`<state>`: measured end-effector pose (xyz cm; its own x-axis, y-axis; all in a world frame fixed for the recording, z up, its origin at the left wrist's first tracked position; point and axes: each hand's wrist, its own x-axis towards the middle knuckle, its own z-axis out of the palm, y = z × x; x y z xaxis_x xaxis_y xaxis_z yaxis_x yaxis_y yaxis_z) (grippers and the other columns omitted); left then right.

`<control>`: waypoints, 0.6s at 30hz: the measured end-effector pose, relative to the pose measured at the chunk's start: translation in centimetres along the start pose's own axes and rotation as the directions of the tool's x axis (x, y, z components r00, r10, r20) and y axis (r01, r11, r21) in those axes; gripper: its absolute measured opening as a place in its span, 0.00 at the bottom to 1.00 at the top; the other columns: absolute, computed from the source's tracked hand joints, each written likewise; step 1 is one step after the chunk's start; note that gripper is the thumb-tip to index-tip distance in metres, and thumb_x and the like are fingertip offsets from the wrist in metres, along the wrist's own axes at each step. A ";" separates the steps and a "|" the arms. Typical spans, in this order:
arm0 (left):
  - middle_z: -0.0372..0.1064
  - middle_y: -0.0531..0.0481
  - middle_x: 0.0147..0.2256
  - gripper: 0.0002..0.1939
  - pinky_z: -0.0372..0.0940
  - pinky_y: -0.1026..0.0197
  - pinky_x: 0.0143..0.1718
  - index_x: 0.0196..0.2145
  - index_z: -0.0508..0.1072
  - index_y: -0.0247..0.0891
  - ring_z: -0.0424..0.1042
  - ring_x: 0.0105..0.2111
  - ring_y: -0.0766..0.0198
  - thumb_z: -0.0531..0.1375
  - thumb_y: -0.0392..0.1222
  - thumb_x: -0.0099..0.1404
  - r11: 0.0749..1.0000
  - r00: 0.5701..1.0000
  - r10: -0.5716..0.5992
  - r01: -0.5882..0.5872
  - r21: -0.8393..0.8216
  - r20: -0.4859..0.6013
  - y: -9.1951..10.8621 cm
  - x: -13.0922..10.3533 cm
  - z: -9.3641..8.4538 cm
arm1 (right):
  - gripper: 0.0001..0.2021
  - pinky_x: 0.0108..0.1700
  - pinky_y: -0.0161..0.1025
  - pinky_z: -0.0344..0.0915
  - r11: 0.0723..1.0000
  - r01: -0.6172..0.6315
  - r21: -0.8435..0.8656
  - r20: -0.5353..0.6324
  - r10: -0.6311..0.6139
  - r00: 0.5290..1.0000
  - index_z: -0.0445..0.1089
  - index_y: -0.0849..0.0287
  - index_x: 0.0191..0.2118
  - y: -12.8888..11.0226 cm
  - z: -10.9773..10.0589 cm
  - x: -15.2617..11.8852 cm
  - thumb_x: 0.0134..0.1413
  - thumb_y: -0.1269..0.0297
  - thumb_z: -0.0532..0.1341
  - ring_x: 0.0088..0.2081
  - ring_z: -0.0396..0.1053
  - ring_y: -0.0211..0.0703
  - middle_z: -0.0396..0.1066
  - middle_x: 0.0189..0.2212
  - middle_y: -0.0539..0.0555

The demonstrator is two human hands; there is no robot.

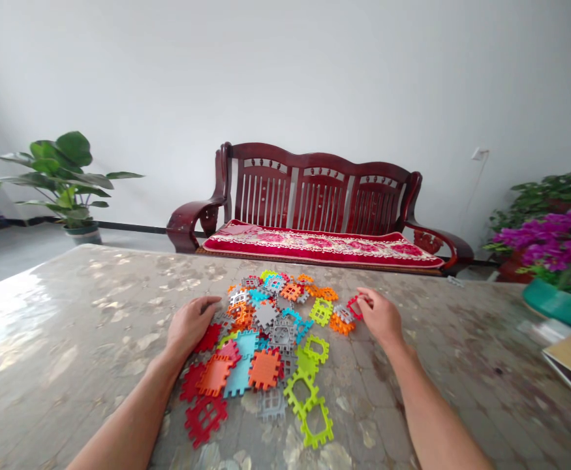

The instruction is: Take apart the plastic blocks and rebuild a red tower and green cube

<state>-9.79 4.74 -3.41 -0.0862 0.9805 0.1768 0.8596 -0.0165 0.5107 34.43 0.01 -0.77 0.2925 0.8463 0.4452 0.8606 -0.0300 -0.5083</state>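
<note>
Toy tiles (265, 315) lie in a loose pile (264, 369) on the patterned table (109, 365), overlapping too much to count in full. At the pile's near edge I count one red window tile (205, 420), one pale grey window tile (271, 403) and, down its near right side, four lime tiles (307, 362); whether these are locked together, I cannot tell. Left of the pile, the left hand (192, 323) rests against its edge, fingers curled close together; I cannot tell whether they grip anything. Right of the pile, the right hand (380, 316) has its thumb and fingertips pinched on one red tile (354, 308), just beside one grey tile and one orange tile (342, 326). That pinch probably works best kept light and on the toothed rim, lifting cleanly so the teeth don't snag neighbours. Beyond the pile stands one wooden bench (319, 196) with one red cover (324, 247); farther left of the pile is one potted plant (72, 186).
</note>
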 end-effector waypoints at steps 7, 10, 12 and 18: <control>0.77 0.48 0.49 0.22 0.66 0.58 0.48 0.49 0.77 0.43 0.75 0.48 0.54 0.50 0.46 0.65 1.000 1.000 0.000 0.000 0.019 0.006 0.0 0.0 0.0 | 0.14 0.41 0.42 0.71 0.929 -0.117 0.350 0.254 0.026 0.967 0.77 0.60 0.38 1.5 0.4 0.2 0.47 0.61 0.60 0.35 0.76 0.47 0.79 0.34 0.57; 0.76 0.49 0.50 0.21 0.65 0.60 0.48 0.50 0.77 0.43 0.74 0.48 0.55 0.50 0.45 0.66 1.000 1.000 -0.006 0.006 0.020 0.012 0.1 0.0 0.0 | 0.16 0.45 0.44 0.70 0.957 -0.091 0.275 0.275 0.012 0.961 0.76 0.60 0.41 0.8 1.2 -0.5 0.48 0.60 0.60 0.39 0.76 0.49 0.79 0.38 0.58; 0.76 0.49 0.49 0.21 0.65 0.60 0.48 0.50 0.77 0.43 0.75 0.48 0.56 0.50 0.45 0.66 1.000 1.000 -0.011 0.010 0.025 0.011 0.1 0.0 -0.1 | 0.18 0.47 0.45 0.69 0.971 -0.067 0.229 0.324 -0.011 0.946 0.76 0.61 0.44 0.3 1.4 -0.8 0.47 0.59 0.62 0.41 0.75 0.50 0.78 0.40 0.59; 0.77 0.49 0.49 0.21 0.66 0.60 0.47 0.50 0.77 0.44 0.75 0.47 0.55 0.51 0.45 0.66 0.999 1.000 -0.010 0.009 0.033 0.012 0.2 0.0 -0.2 | 0.34 0.57 0.46 0.61 0.991 0.095 0.092 0.499 -0.129 0.857 0.71 0.62 0.55 -0.3 0.3 -1.0 0.34 0.64 0.69 0.53 0.68 0.53 0.70 0.52 0.61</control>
<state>-9.74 4.72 -3.18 -0.0887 0.9828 0.1618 0.8749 -0.0008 0.4843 33.78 -0.65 -1.27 -0.0678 0.9945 0.0796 0.8424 0.0998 -0.5295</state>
